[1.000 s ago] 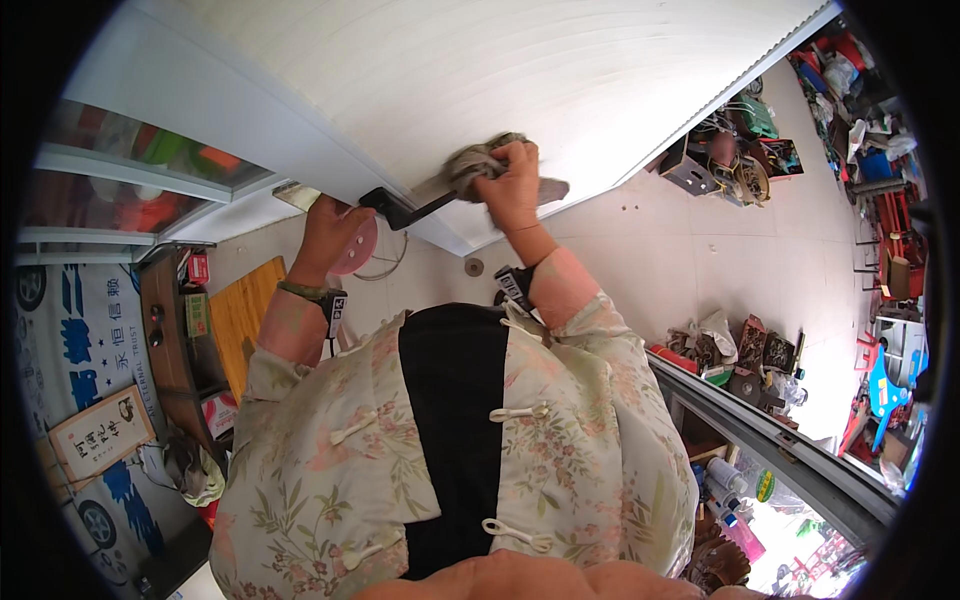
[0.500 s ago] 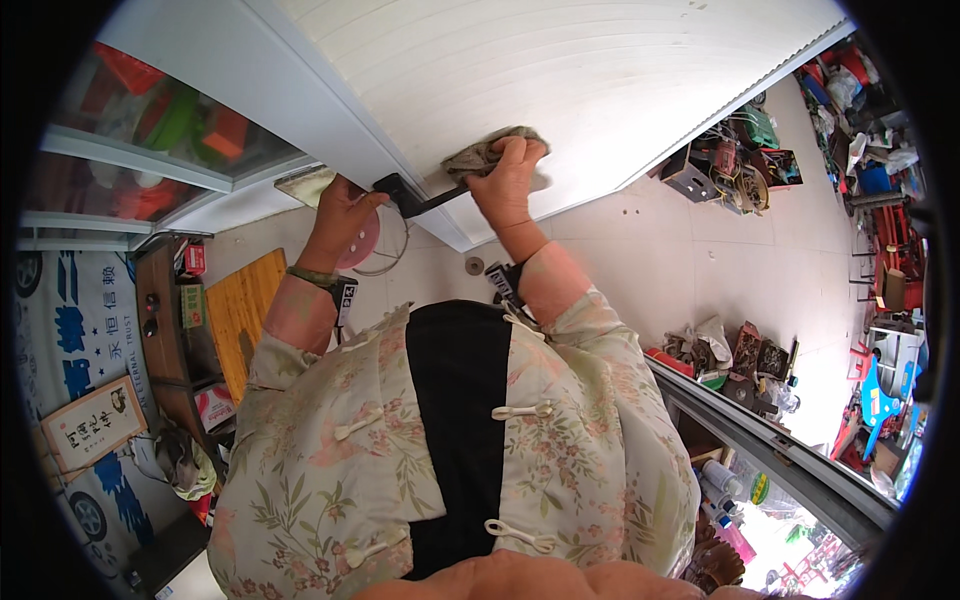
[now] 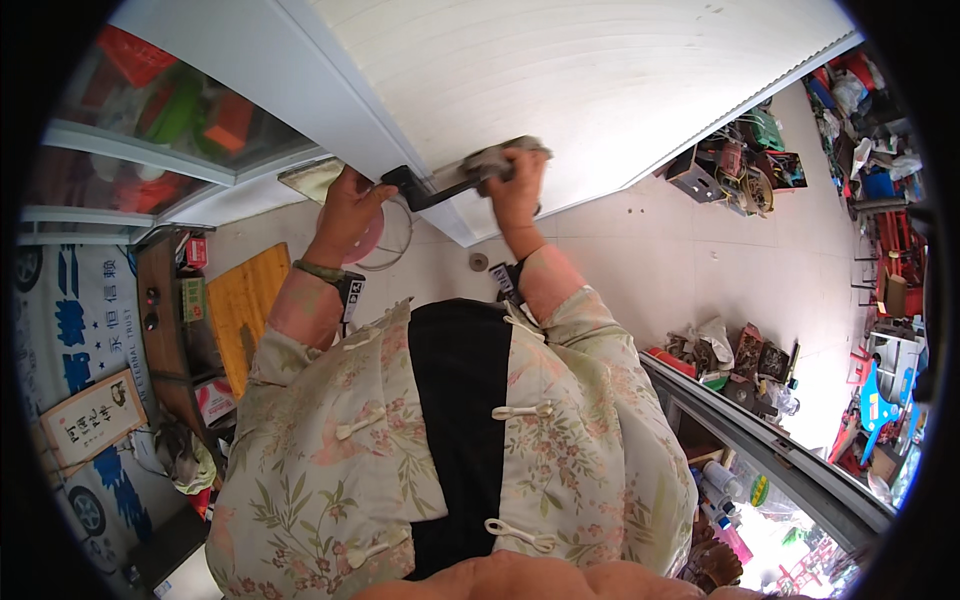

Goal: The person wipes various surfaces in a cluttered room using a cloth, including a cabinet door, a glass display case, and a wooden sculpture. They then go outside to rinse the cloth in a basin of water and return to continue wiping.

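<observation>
A white door [image 3: 600,90] with a pale grey frame edge stands before me. My right hand [image 3: 517,195] is closed around a crumpled grey-brown cloth [image 3: 487,160], pressed against the door's white panel; the cloth and fingertips are slightly blurred. Just left of it, a black lever handle [image 3: 408,188] sticks out from the door, its end reaching close to my right fingers. My left hand [image 3: 347,218] grips the door's edge beside the handle, thumb toward the handle and the other fingers partly hidden. A yellowish flat piece [image 3: 310,178] shows behind that hand.
On the left stand a glass-fronted cabinet [image 3: 150,150] and a wooden board [image 3: 245,310]. A pink round object [image 3: 365,240] is below my left hand. Boxes of tools and parts [image 3: 740,170] lie on the tiled floor [image 3: 650,260] at right. A metal-framed counter [image 3: 760,440] stands near my right side.
My right hand and the cloth have shifted slightly over the panel, the hand turning more upright. My left hand stays at the door's edge. The view has moved a little.
</observation>
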The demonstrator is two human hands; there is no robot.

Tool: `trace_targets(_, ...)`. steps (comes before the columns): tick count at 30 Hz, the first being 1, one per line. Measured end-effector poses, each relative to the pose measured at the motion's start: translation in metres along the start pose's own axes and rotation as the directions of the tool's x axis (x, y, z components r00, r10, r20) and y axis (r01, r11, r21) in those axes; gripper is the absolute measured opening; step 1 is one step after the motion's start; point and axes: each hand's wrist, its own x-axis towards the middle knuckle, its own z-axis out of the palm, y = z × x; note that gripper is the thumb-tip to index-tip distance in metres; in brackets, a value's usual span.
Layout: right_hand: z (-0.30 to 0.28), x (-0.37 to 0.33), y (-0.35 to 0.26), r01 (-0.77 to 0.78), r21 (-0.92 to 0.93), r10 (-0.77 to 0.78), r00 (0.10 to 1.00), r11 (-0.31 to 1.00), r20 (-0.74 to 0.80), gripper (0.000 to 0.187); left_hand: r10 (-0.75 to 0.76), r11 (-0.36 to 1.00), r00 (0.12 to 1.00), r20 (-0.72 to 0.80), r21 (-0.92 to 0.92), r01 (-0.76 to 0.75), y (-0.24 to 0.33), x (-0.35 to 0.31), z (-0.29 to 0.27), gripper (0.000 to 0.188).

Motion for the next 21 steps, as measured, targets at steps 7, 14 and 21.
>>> trace_targets(7, 0.019, -0.045, -0.027, -0.009, 0.206, -0.013, 0.994, 0.979, 0.108, 0.056, -0.020, 0.999, 1.000, 0.016, 0.036, 0.019, 0.002, 0.000, -0.003, 0.036)
trace_targets(14, 0.001, -0.042, -0.038, -0.688, 0.714, 0.325, 0.710, 0.130, 0.624, 0.045, 0.000, 0.998, 1.000, 0.022, 0.070, -0.002, 0.005, -0.005, -0.002, 0.038)
trace_targets(21, 0.005, -0.036, -0.037, -0.606, 0.718, 0.033, 0.756, -0.343, 0.654, 0.047, -0.025, 0.998, 0.998, 0.052, 0.056, 0.022, 0.010, -0.006, -0.002, 0.046)
